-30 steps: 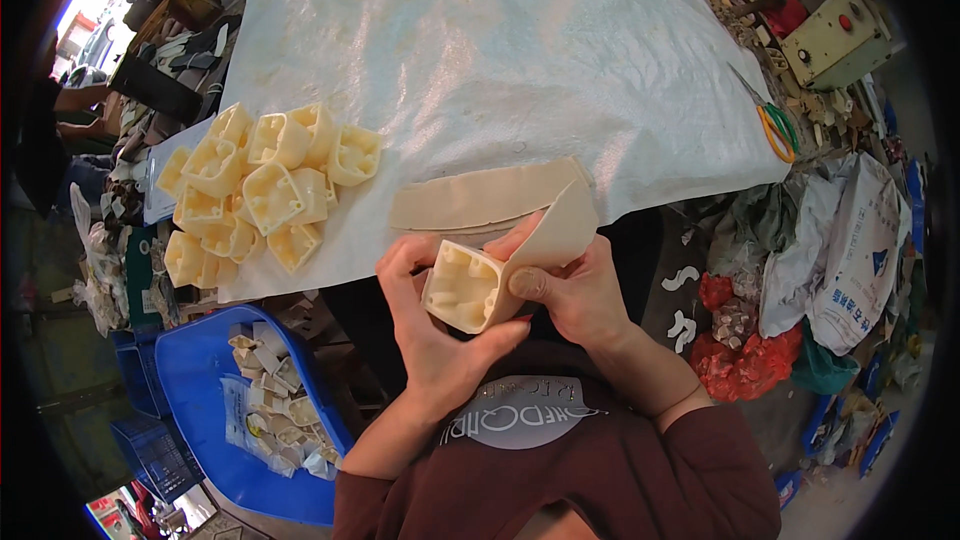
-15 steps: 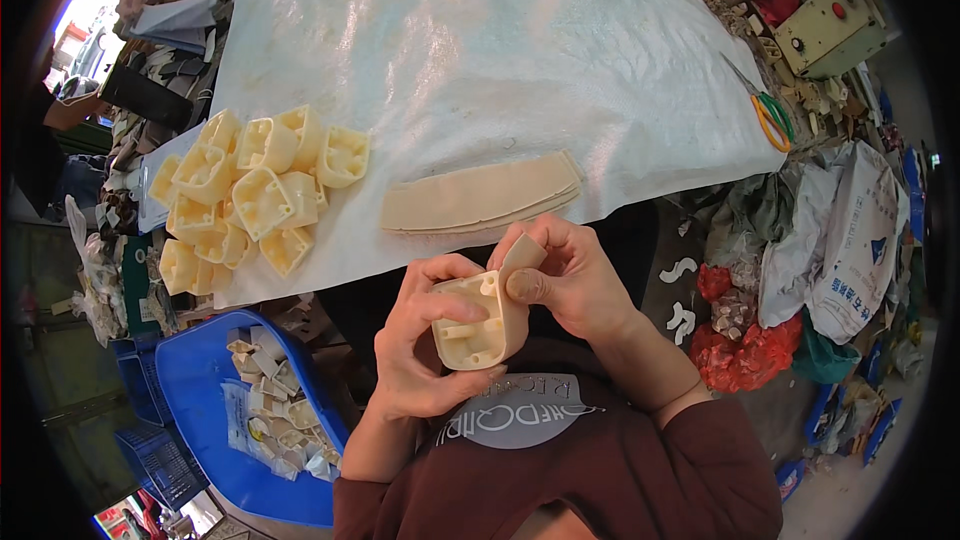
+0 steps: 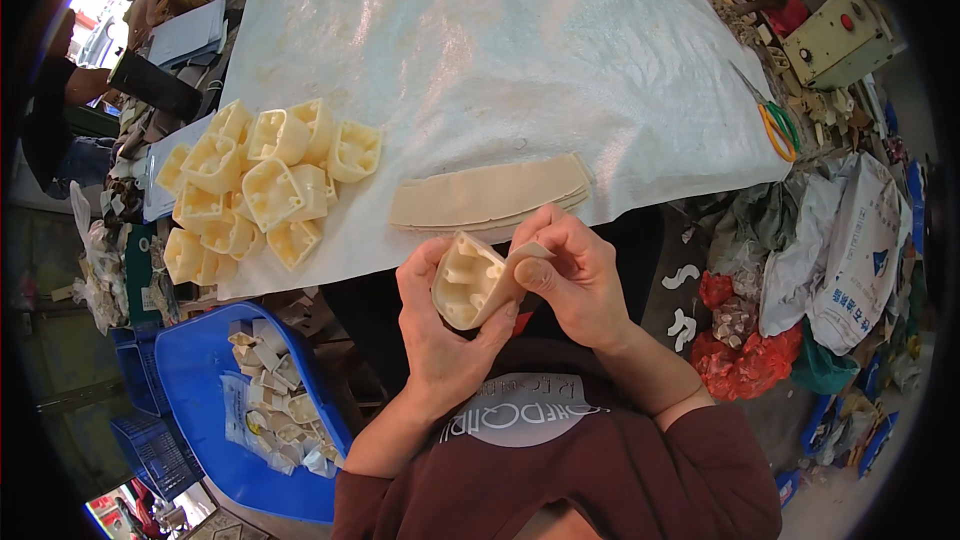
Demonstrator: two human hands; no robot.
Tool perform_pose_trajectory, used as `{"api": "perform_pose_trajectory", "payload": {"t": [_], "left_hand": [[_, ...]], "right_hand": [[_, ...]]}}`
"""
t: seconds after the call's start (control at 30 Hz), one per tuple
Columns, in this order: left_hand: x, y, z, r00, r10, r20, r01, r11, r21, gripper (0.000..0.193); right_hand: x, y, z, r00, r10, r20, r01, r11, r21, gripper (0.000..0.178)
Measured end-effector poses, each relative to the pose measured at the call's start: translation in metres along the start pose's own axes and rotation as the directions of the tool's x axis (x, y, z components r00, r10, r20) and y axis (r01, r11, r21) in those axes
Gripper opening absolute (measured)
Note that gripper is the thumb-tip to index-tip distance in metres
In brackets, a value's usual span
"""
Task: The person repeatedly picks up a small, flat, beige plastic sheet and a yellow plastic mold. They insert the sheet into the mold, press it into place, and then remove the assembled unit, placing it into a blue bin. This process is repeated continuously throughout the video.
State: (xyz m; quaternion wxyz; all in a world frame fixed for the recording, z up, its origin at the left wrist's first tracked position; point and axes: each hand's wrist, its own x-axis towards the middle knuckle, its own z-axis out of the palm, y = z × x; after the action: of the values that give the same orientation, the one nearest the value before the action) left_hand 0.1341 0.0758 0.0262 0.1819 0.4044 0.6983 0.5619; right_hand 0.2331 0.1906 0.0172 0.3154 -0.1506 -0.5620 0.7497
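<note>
Held up in front of my chest is a cream hollow plastic block [image 3: 468, 283] with inner posts, its open side tilted up toward me. My left hand [image 3: 432, 325] is closed around it, thumb and fingers on opposite sides. Between the thumb and fingers of my right hand [image 3: 580, 275] I pinch a thin beige strip [image 3: 527, 258], which lies against the block's right wall. Just beyond my hands, a stack of curved beige strips [image 3: 490, 192] rests on the white-covered table [image 3: 520, 60]. To the left stands a pile of similar cream blocks [image 3: 270, 190].
Orange-and-green-handled scissors [image 3: 775, 128] lie at the table's right edge. A blue tub [image 3: 195, 405] holding pale pieces sits at lower left. White sacks [image 3: 850, 250] and red bags [image 3: 750, 360] are at right, below a control box [image 3: 838, 35]. Another person's arm [image 3: 90, 85] shows at far left.
My left hand has turned the block, and its fingers have moved from inside it to its outer side. The beige strip now lies further along the block's right wall.
</note>
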Motion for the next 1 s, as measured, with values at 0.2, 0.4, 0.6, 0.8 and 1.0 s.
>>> {"api": "perform_pose_trajectory", "payload": {"t": [0.2,0.4,0.6,0.8,1.0], "left_hand": [[0.006,-0.004,-0.003,0.991,0.086,0.098,-0.06,0.969,-0.239,0.083],[0.01,-0.008,-0.007,0.967,0.171,0.189,-0.166,0.985,-0.041,0.071],[0.016,-0.01,-0.001,0.925,0.374,0.067,-0.37,0.927,-0.063,0.065],[0.012,-0.016,0.008,0.928,0.338,0.154,-0.212,0.822,-0.529,0.061],[0.011,-0.015,0.008,0.934,0.295,0.2,-0.111,0.774,-0.624,0.059]], "right_hand": [[0.003,0.002,-0.006,0.983,-0.014,0.184,-0.013,0.989,0.148,0.014],[0.001,-0.001,-0.005,0.978,-0.013,0.21,-0.021,0.987,0.16,0.019],[0.007,0.01,-0.002,0.986,0.124,0.109,-0.153,0.933,0.325,0.049],[0.011,0.008,-0.009,0.867,0.328,0.376,-0.481,0.749,0.457,0.086],[0.01,0.01,-0.012,0.876,0.398,0.271,-0.471,0.826,0.31,0.088]]}}
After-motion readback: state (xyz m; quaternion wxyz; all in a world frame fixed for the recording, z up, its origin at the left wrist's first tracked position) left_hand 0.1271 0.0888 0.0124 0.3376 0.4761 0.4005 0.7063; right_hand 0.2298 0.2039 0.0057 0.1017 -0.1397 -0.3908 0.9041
